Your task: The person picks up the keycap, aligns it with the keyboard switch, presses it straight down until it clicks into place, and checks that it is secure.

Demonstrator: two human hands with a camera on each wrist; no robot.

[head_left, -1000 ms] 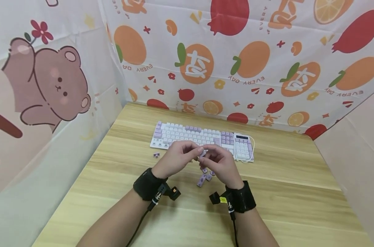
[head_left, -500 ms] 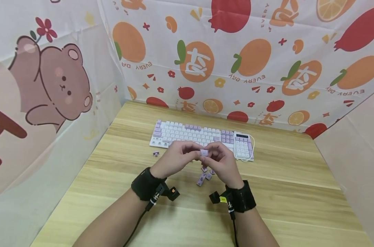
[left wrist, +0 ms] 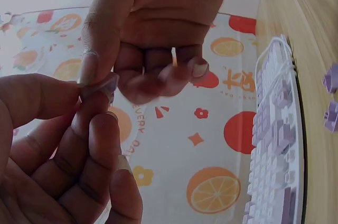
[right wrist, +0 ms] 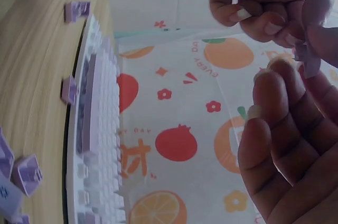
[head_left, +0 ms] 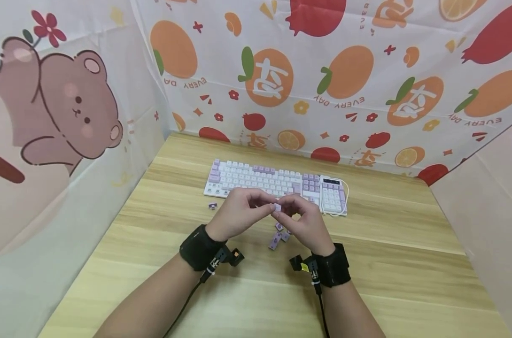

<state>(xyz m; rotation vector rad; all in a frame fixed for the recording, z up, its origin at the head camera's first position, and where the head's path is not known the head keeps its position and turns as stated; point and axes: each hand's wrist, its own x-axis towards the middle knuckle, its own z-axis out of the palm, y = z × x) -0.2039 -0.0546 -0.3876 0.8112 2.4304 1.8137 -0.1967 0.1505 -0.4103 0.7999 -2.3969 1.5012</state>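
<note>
Both hands meet above the table, just in front of the keyboard [head_left: 256,178]. Between them is a small light-purple keycap [head_left: 277,207]. My left hand [head_left: 241,213] pinches it between thumb and index finger. From the other side, the thumb and index finger of my right hand [head_left: 304,220] pinch the same keycap, also seen in the right wrist view as a purple keycap [right wrist: 310,63]. The other fingers of both hands are bent and hold nothing. Below the right hand, several loose purple keycaps [head_left: 275,241] lie on the table. Bare switches show along the keyboard's near left edge.
One loose keycap [head_left: 213,205] lies left of the left hand. A white number pad [head_left: 333,197] with a looped white cable [head_left: 347,190] sits at the keyboard's right end. A fruit-print cloth [head_left: 306,94] hangs behind the wooden table [head_left: 391,263].
Both hands stay together on the keycap, which has turned between their fingers. The head view has tilted slightly, so the scene sits a little higher.
</note>
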